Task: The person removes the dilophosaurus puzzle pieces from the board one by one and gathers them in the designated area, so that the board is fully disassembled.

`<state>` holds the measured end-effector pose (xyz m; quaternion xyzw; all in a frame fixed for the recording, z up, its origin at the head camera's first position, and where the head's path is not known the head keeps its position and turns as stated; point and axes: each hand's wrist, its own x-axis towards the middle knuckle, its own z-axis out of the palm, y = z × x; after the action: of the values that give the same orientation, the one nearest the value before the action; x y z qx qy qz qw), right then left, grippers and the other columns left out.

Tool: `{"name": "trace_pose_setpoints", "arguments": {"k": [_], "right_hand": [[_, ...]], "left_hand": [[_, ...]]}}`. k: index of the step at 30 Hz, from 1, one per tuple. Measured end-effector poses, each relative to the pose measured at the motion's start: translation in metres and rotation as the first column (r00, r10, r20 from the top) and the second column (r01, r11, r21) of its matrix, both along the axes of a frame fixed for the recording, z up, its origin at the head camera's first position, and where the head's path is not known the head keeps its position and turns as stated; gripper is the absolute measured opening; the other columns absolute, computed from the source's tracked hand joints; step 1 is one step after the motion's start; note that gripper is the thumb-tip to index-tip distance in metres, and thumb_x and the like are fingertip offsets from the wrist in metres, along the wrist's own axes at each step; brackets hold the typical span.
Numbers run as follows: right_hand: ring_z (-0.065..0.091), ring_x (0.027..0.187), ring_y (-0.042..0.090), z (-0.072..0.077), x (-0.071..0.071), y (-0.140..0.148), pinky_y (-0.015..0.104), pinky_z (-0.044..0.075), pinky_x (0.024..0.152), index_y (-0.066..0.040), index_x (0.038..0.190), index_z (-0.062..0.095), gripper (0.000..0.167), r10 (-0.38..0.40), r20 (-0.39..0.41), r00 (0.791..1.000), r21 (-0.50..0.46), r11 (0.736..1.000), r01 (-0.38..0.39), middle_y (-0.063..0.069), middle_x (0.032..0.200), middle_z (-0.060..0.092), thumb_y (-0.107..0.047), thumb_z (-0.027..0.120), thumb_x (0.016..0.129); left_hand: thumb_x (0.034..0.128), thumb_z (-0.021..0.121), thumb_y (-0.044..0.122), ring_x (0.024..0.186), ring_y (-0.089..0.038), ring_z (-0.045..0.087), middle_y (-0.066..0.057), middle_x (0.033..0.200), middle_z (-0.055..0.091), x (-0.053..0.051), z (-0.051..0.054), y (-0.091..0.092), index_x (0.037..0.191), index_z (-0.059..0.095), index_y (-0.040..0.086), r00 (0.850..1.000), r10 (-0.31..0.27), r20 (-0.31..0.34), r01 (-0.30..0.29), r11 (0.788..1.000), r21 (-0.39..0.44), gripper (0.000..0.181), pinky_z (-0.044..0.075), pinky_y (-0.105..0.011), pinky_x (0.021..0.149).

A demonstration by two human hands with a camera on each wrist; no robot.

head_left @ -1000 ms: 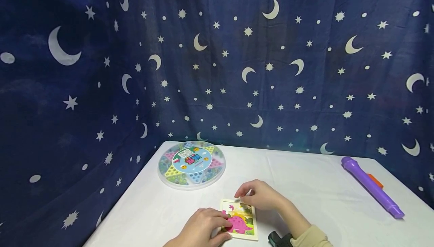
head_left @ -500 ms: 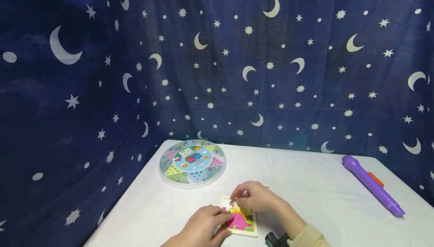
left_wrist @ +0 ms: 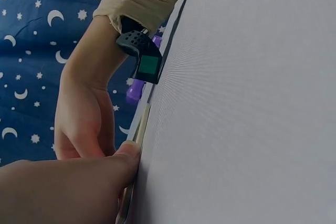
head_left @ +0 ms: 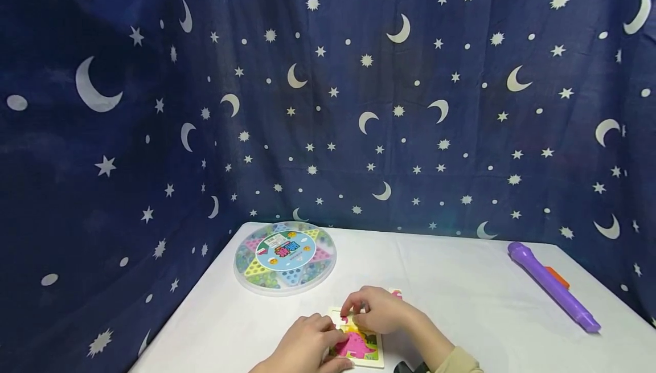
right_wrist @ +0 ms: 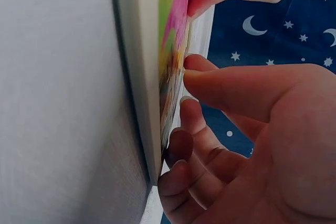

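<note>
A small square puzzle board with a pale frame and a pink dinosaur picture lies near the table's front. My left hand grips its left side, fingers over the picture; in the left wrist view the thumb of that hand presses the board's edge. At the upper part, my right hand has curled fingers and thumb around a pale piece with a pink mark. From the right wrist, the right hand touches the picture side; its fingers partly hide the pieces.
Behind my right hand lies a loose pale-and-pink piece. A round clear game case sits at the back left of the white table. To the right are a purple stick-shaped toy and something orange. Star-patterned cloth surrounds the table.
Since a second ago my right hand has shifted slightly left over the board's upper part, uncovering the loose piece behind it. My left hand keeps its place on the board. The head view has tilted.
</note>
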<state>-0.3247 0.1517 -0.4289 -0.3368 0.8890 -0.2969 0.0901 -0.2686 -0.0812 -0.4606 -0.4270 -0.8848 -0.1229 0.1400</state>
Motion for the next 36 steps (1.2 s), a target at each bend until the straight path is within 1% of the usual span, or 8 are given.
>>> {"name": "trace_pose_setpoints", "arguments": {"k": [5, 8, 14, 17, 21, 27, 32, 36], "right_hand": [[0.053, 0.083, 0.007, -0.0001, 0.0038, -0.0007, 0.031, 0.048, 0.078, -0.026, 0.101, 0.074, 0.024, -0.007, -0.009, 1.000, 0.007, 1.000, 0.007, -0.012, 0.092, 0.059, -0.006, 0.067, 0.088], [0.052, 0.082, 0.007, 0.0004, 0.0049, -0.0033, 0.030, 0.048, 0.077, -0.023, 0.100, 0.074, 0.024, -0.008, -0.010, 1.000, 0.008, 1.000, 0.008, -0.012, 0.090, 0.059, -0.004, 0.066, 0.087], [0.051, 0.081, 0.010, -0.0006, 0.0060, -0.0061, 0.033, 0.047, 0.077, -0.024, 0.098, 0.072, 0.021, -0.042, -0.012, 0.999, 0.007, 0.999, 0.042, -0.010, 0.093, 0.059, -0.006, 0.066, 0.088], [0.051, 0.078, 0.011, -0.0004, 0.0057, -0.0052, 0.032, 0.046, 0.074, -0.025, 0.098, 0.071, 0.020, -0.057, -0.010, 0.998, 0.003, 0.998, 0.057, -0.009, 0.097, 0.061, -0.007, 0.067, 0.089], [0.050, 0.069, 0.010, 0.0006, 0.0049, -0.0033, 0.030, 0.045, 0.069, -0.024, 0.099, 0.072, 0.023, -0.040, -0.001, 0.999, -0.016, 0.999, 0.040, -0.008, 0.101, 0.065, -0.004, 0.067, 0.089], [0.048, 0.062, 0.011, 0.0010, 0.0045, -0.0023, 0.027, 0.043, 0.062, -0.024, 0.101, 0.072, 0.028, -0.038, 0.037, 0.999, -0.034, 0.999, 0.040, -0.007, 0.095, 0.066, -0.001, 0.064, 0.088], [0.055, 0.069, 0.012, 0.0018, 0.0044, -0.0011, 0.028, 0.048, 0.065, -0.024, 0.104, 0.072, 0.027, -0.051, 0.059, 0.997, -0.043, 0.998, 0.053, -0.005, 0.094, 0.065, -0.002, 0.067, 0.090], [0.058, 0.074, 0.014, 0.0031, 0.0033, 0.0003, 0.029, 0.050, 0.068, -0.023, 0.106, 0.070, 0.021, -0.068, 0.074, 0.995, -0.041, 0.997, 0.071, -0.007, 0.090, 0.063, -0.009, 0.074, 0.090]], "left_hand": [[0.0932, 0.063, 0.064, 0.079, 0.002, 0.050, 0.019, 0.088, 0.057, 0.0004, -0.0031, 0.0011, 0.116, 0.079, 0.026, 0.999, 0.016, 0.030, -0.017, 0.999, 0.037, 0.047, 0.044, -0.022, 0.068], [0.0928, 0.064, 0.063, 0.081, 0.001, 0.053, 0.017, 0.089, 0.059, 0.0023, -0.0027, 0.0006, 0.116, 0.080, 0.027, 0.999, 0.020, 0.029, -0.021, 0.999, 0.048, 0.046, 0.045, -0.023, 0.069], [0.0920, 0.066, 0.062, 0.081, 0.002, 0.051, 0.019, 0.089, 0.058, 0.0046, -0.0023, -0.0002, 0.117, 0.079, 0.028, 0.999, 0.039, 0.034, -0.040, 0.998, 0.047, 0.044, 0.045, -0.024, 0.070], [0.0924, 0.066, 0.062, 0.081, 0.003, 0.051, 0.019, 0.089, 0.058, 0.0043, -0.0011, 0.0003, 0.118, 0.079, 0.028, 0.998, 0.036, 0.044, -0.038, 0.998, 0.047, 0.045, 0.045, -0.023, 0.070], [0.0925, 0.065, 0.062, 0.081, 0.003, 0.050, 0.019, 0.091, 0.059, 0.0031, -0.0006, 0.0010, 0.117, 0.079, 0.027, 0.998, 0.032, 0.050, -0.035, 0.998, 0.054, 0.045, 0.044, -0.023, 0.068], [0.0922, 0.065, 0.063, 0.082, 0.005, 0.049, 0.021, 0.092, 0.059, 0.0024, -0.0012, 0.0014, 0.117, 0.079, 0.027, 0.996, 0.043, 0.080, -0.047, 0.997, 0.057, 0.046, 0.044, -0.024, 0.070], [0.0912, 0.067, 0.063, 0.083, 0.004, 0.049, 0.021, 0.092, 0.059, 0.0036, 0.0002, 0.0014, 0.118, 0.079, 0.028, 0.994, 0.050, 0.099, -0.056, 0.996, 0.063, 0.045, 0.044, -0.024, 0.071], [0.0908, 0.068, 0.062, 0.083, 0.004, 0.049, 0.020, 0.093, 0.060, 0.0043, 0.0007, 0.0013, 0.118, 0.079, 0.029, 0.994, 0.046, 0.098, -0.053, 0.996, 0.078, 0.044, 0.044, -0.024, 0.071]]}}
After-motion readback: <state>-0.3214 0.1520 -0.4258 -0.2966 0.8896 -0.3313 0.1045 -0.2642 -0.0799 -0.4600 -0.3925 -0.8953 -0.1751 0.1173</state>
